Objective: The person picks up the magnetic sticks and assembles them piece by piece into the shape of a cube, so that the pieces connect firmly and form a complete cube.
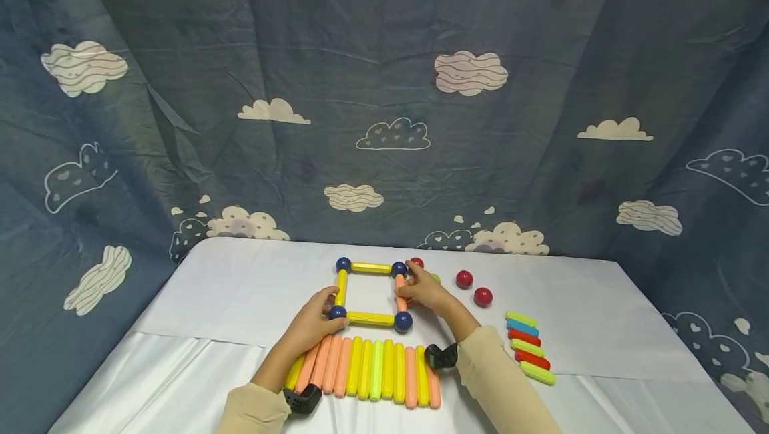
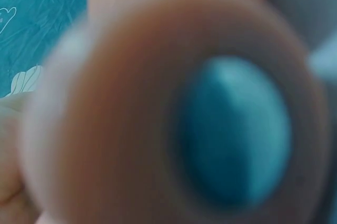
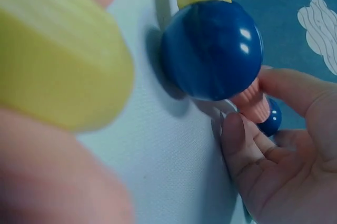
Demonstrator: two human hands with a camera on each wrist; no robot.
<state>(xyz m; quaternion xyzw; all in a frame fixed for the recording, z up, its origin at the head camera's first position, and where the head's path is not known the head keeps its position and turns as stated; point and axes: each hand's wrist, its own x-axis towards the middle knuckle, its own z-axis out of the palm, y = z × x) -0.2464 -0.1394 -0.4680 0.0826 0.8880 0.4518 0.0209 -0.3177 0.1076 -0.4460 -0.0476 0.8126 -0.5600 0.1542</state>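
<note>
A square frame of ridged sticks and blue balls lies on the white table, with three yellow sticks point(image 1: 370, 319) and one peach stick point(image 1: 400, 304). At its near left corner my left hand point(image 1: 308, 322) holds the blue ball point(image 1: 338, 312), thumb on the near side and fingers on the far side. My right hand point(image 1: 428, 290) pinches the peach side, its index finger reaching to the far right blue ball point(image 1: 399, 269). In the right wrist view, thumb and fingers flank the peach stick point(image 3: 254, 103) behind the near blue ball point(image 3: 213, 50). A blurred peach stick end point(image 2: 121, 129) fills most of the left wrist view.
A row of peach, yellow and green sticks point(image 1: 376, 370) lies in front of the frame, under the wrists. Red balls point(image 1: 464, 279) sit at the back right. Shorter green, blue and red sticks point(image 1: 529, 347) are lined up at the right. A cloud-print curtain point(image 1: 384, 87) hangs behind.
</note>
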